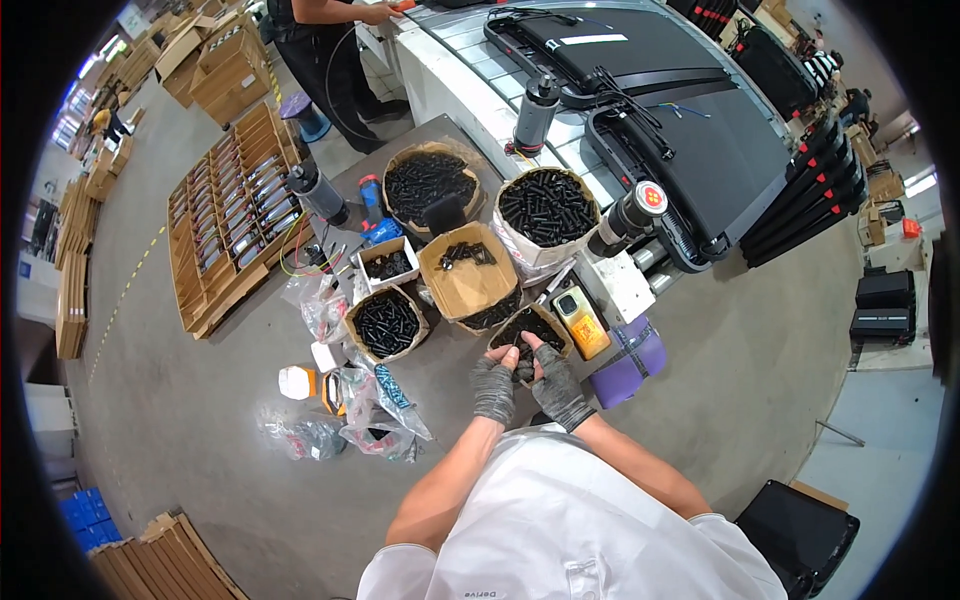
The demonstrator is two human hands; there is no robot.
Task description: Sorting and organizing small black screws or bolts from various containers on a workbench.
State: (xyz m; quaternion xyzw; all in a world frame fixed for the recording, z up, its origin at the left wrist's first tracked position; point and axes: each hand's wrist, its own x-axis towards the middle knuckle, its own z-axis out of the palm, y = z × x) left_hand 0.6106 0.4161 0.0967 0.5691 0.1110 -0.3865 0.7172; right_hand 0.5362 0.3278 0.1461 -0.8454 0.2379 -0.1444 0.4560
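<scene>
Both of my hands wear grey fingerless gloves and meet over a small open box [558, 332] of small dark parts on the near side of the table. The fingers of my left hand [494, 385] are closed in a pinch at the box's near left. Close beside it, my right hand [558, 385] is pinched too, thumb and forefinger near the left fingertips. Whatever sits between the fingers is too small to name. Just beyond stands a cardboard box [462, 285] with a few black pieces in it. A phone with a yellow back [580, 322] lies to the right.
Containers of black screws [388, 322] and black bolts [548, 205] crowd the table [450, 375]. Plastic bags [375, 415] lie at the left. Beyond are a conveyor [440, 85] with black panels [690, 150], a partitioned cardboard tray [200, 318] and another person [320, 60].
</scene>
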